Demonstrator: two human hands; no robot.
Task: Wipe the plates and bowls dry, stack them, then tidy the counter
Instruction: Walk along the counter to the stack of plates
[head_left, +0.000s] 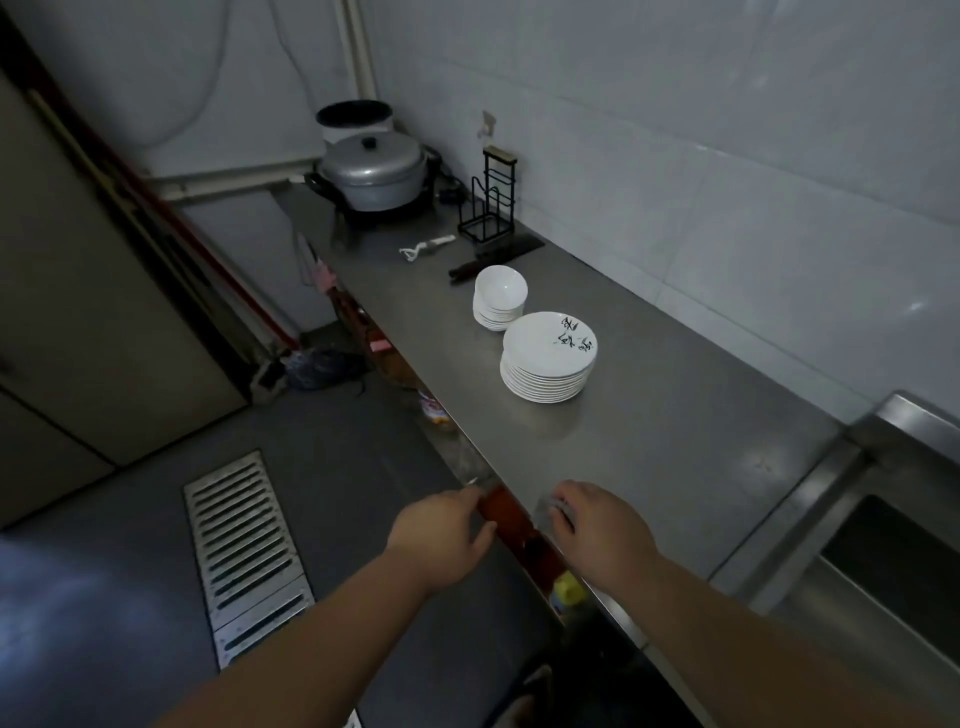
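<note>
A stack of white plates (548, 358), the top one with black brush marks, stands mid-counter. Just behind it is a smaller stack of white bowls (500, 299). Both stacks are on the steel counter (649, 441). My left hand (447, 535) is at the counter's front edge, slightly below it, with its fingers hidden against the edge and a small white sliver at their tips. My right hand (597, 525) lies on the counter's near edge, fingers curled over a blurred grey patch. Both hands are well short of the stacks.
A lidded metal pot (371, 169) on a burner and a black wire rack (491, 202) stand at the far end. A white utensil (426, 247) and dark chopsticks (493, 257) lie nearby. A sink (893, 561) is at the right. A floor drain grate (244, 551) is at the lower left.
</note>
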